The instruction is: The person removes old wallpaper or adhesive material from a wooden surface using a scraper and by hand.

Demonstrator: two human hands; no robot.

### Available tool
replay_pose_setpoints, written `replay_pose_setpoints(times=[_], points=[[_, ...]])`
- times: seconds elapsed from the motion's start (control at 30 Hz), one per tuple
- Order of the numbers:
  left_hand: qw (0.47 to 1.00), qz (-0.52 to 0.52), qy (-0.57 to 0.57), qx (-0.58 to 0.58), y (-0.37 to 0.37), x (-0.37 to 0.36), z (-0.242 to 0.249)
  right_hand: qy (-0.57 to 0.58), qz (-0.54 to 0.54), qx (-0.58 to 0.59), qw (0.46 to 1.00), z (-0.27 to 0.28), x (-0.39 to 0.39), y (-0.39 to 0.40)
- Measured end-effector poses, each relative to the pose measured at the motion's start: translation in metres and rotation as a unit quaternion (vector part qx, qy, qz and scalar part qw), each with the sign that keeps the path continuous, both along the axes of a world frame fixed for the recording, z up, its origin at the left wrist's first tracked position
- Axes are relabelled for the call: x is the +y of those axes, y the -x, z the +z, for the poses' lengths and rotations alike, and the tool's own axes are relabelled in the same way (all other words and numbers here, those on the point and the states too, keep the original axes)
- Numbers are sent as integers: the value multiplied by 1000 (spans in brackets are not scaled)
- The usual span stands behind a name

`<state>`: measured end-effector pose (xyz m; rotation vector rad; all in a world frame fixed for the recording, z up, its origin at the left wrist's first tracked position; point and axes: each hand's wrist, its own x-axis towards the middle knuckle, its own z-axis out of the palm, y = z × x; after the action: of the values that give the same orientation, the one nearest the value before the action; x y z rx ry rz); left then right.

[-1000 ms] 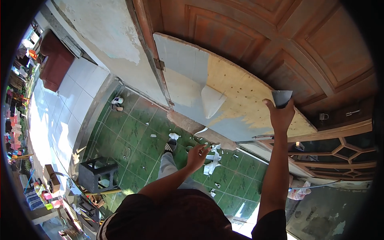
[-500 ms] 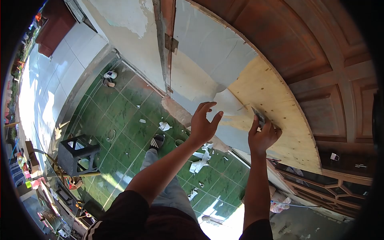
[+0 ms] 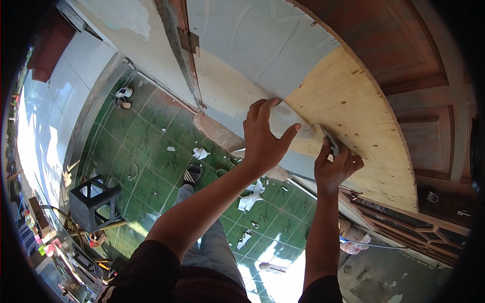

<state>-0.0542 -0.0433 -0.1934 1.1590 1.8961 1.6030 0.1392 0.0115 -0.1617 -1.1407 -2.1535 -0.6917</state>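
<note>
A door panel point(image 3: 237, 30) stands before me, with a grey surface sheet point(image 3: 298, 20) over its upper part and bare yellowish plywood point(image 3: 348, 96) at the right. Along the boundary, a loose pale flap point(image 3: 293, 121) of the sheet curls away from the wood. My left hand point(image 3: 265, 134) is by this flap, thumb and fingers spread apart, index fingertip right at the sheet's fold. In my right hand point(image 3: 336, 166), a small scraper point(image 3: 331, 142) with a flat metal blade is pinched, its tip close to the peeling edge at the plywood.
Torn white scraps point(image 3: 251, 197) lie on the green tiled floor point(image 3: 151, 151). A black plastic stool point(image 3: 96, 204) stands at the left, and a pair of shoes point(image 3: 123, 97) sits by the wall. Brown wooden cabinet doors point(image 3: 424, 136) are behind the panel. A hinge point(image 3: 188, 40) shows on its left edge.
My left hand has moved up and right along the flap, its fingers spreading wider. The scraper stays at the peeling edge in my right hand. The view has shifted slightly.
</note>
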Motion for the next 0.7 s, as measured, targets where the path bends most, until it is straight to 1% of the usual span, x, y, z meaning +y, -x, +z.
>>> replay_pose_setpoints(times=[0.07, 0.27, 0.37, 0.47, 0.57, 0.67, 0.7], points=[[1000, -6, 1, 26, 1, 1, 2, 25, -11, -11, 1000, 3, -3, 0], [998, 21, -9, 51, -4, 0, 9, 0, -6, -8, 1000, 0, -1, 3], [997, 12, -14, 72, -6, -3, 7, -3, -3, -17, 1000, 1, 0, 3], [993, 0, -25, 115, -6, -4, 4, 17, -22, -36, 999, 4, -2, 1], [989, 10, -37, 139, -7, -2, 9, 5, 5, -23, 1000, 5, 0, 2], [980, 14, -63, 186, -9, 0, 15, 35, 16, -59, 998, 5, -2, -1], [978, 20, -70, 197, -9, 1, 16, 38, 29, -44, 998, 4, -2, -3]])
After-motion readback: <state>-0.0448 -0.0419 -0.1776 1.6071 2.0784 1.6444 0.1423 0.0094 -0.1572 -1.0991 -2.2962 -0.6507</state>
